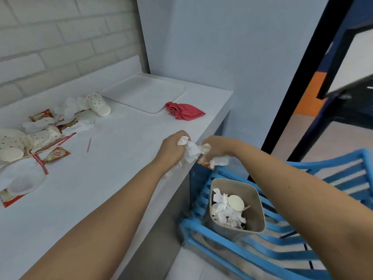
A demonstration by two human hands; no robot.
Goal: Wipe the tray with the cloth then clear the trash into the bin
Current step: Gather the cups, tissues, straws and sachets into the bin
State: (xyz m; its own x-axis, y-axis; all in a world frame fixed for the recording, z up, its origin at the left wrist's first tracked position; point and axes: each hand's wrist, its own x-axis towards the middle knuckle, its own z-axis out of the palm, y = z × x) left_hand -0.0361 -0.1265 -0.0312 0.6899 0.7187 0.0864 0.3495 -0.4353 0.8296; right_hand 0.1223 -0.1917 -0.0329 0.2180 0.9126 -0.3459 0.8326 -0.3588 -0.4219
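Bin point(254, 200): grey, square, plastic, part full; lies below both hands, closest to right hand point(215, 147)
Left hand point(172, 147): clenched round crumpled white tissue point(191, 152)
Right hand: clenched round paper scraps point(220, 161)

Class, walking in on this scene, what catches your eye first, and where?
The left hand and right hand grip crumpled trash at the counter's edge, above a grey bin on a blue chair. A red cloth lies beside the white tray; more litter sits far left.

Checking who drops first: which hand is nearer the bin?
Right. The right hand, gripping trash, hangs past the counter edge above the bin; the left hand, gripping tissue, is over the counter.
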